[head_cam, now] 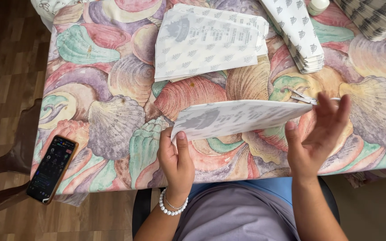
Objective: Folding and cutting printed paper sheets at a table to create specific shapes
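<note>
My left hand (175, 158) pinches the near-left corner of a white printed paper bag (237, 117), which is lifted flat above the table's front edge. My right hand (319, 136) is raised at the bag's right end with fingers spread, fingertips at its edge. A white bead bracelet is on my left wrist. A small metal tool, perhaps scissors (304, 97), lies on the cloth just behind my right fingers.
The table wears a seashell-patterned cloth (112, 89). A loose pile of flat bags (206, 40) lies at the centre back, a neat stack of bags (298, 33) at right. A phone (52, 168) rests at the front-left corner. A white bottle (318, 6) stands far back.
</note>
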